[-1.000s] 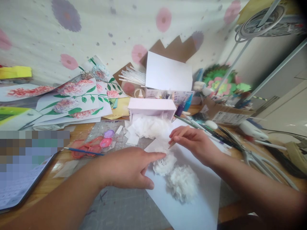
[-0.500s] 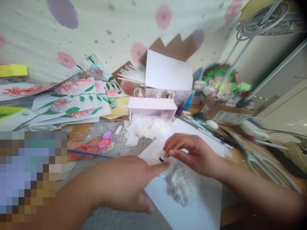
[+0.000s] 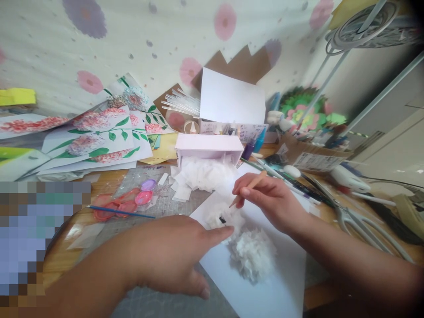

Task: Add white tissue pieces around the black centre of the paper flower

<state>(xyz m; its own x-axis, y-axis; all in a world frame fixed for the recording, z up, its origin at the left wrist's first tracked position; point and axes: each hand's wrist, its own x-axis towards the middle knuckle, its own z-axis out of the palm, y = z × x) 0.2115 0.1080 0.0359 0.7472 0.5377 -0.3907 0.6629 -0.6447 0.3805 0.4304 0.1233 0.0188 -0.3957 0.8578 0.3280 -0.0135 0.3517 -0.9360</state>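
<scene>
In my right hand point(image 3: 261, 194) is a thin, pointed wooden stick point(image 3: 255, 182), pinched between thumb and fingers. Its tip points down at a white tissue-paper pompom flower point(image 3: 212, 214) with a small dark spot at its middle. My left hand point(image 3: 175, 251) has its index finger stretched out onto that flower's near edge, thumb apart, holding nothing. A second, fuller white tissue flower point(image 3: 254, 256) lies just below the first. Both rest on a white sheet of paper point(image 3: 281, 287).
Behind the flowers, white tissue squares point(image 3: 202, 174) spill from an open white box point(image 3: 208, 143). To the left lie a blue paintbrush point(image 3: 121, 212) and a palette point(image 3: 143, 197) with pink and purple paint. Large scissors point(image 3: 351, 216) and a cardboard box point(image 3: 308, 154) are on the right.
My right hand has lifted a little up and right, away from the flower's dark centre, with the stick still in it. My left hand has hardly moved.
</scene>
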